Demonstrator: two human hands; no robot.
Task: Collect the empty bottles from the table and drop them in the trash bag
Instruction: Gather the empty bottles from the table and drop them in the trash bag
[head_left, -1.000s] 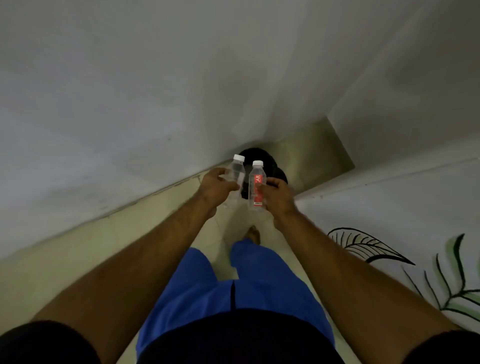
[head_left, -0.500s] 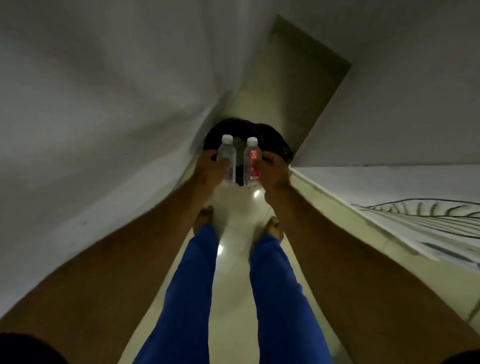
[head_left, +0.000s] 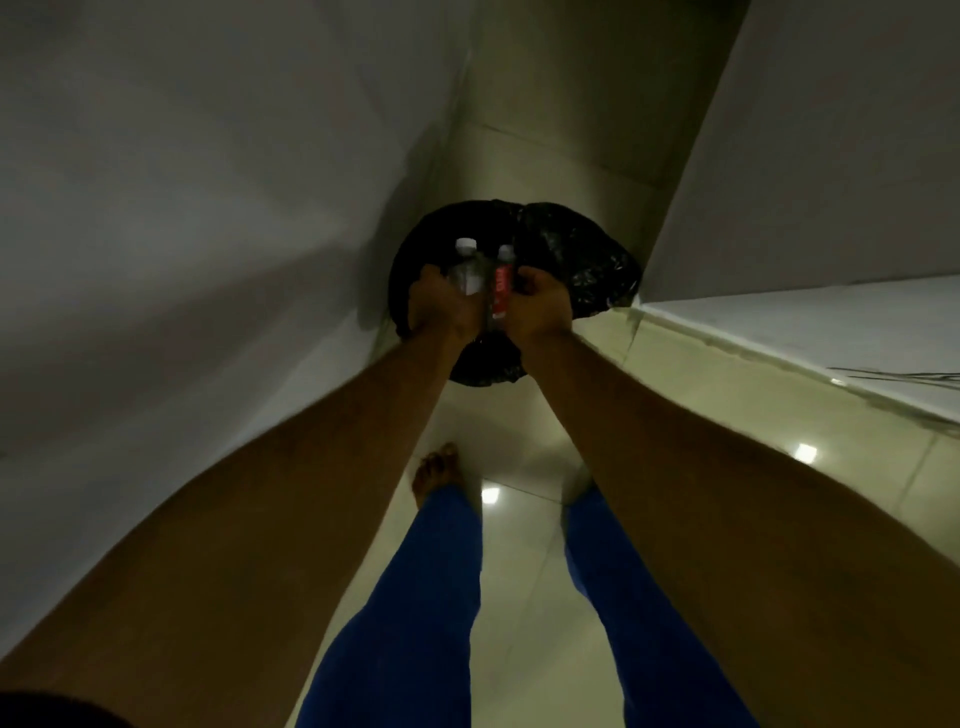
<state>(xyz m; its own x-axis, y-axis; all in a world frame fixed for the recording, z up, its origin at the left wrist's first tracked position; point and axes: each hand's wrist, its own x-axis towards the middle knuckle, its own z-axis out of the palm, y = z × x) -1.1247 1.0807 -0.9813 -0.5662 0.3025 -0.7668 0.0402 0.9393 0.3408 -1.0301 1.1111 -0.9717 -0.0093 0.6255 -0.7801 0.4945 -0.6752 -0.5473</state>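
Observation:
A black trash bag (head_left: 576, 260) lines a round bin on the tiled floor in a narrow corner. My left hand (head_left: 439, 306) is shut on a clear plastic bottle with a white cap (head_left: 466, 267), held upright over the bag's opening. My right hand (head_left: 540, 304) is shut on a second clear bottle with a red label and white cap (head_left: 502, 283), also upright, right beside the first. Both bottles hang above the dark mouth of the bag. The bag's inside is too dark to see.
A grey wall (head_left: 182, 234) runs close along the left and a white wall (head_left: 831, 156) stands on the right. A white ledge (head_left: 831, 343) juts out at right. My bare feet and blue trouser legs (head_left: 415, 597) stand on the glossy floor tiles (head_left: 524, 571).
I have stepped closer to the bin; the bag now looks larger and both bottles have moved forward from in front of it to over its opening. Both hands keep their grip.

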